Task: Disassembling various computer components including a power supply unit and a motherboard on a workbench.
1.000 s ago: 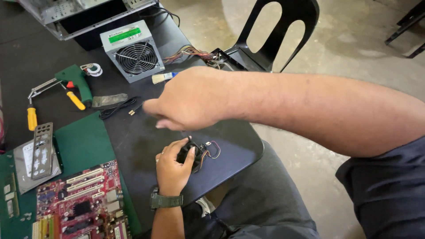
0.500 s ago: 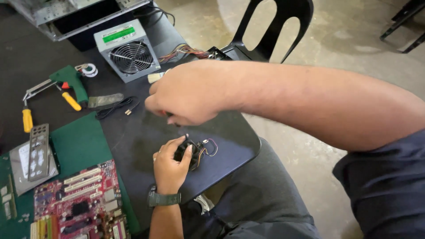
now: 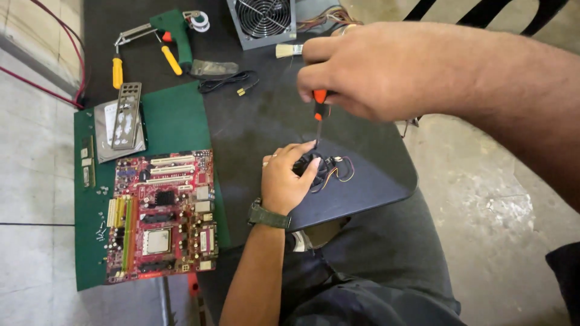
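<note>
I see small black fan (image 3: 315, 166) with loose wires near table's (image 3: 374, 181) front edge, pinned flat under my left hand (image 3: 284, 181). Right hand (image 3: 374, 69) clenched round orange-handled screwdriver (image 3: 319, 111), shaft upright, tip down on fan. Screw probably not out yet; hard to tell, fingers hide it. Red motherboard (image 3: 160, 214) lies apart on green mat (image 3: 175, 118), untouched.

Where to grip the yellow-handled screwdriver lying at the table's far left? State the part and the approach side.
Grip the yellow-handled screwdriver by its yellow handle, coming straight down from above. It lies flat on the dark table, with bare table on both sides for the fingers, while its thin metal shaft reaches up toward the green tool.
</note>
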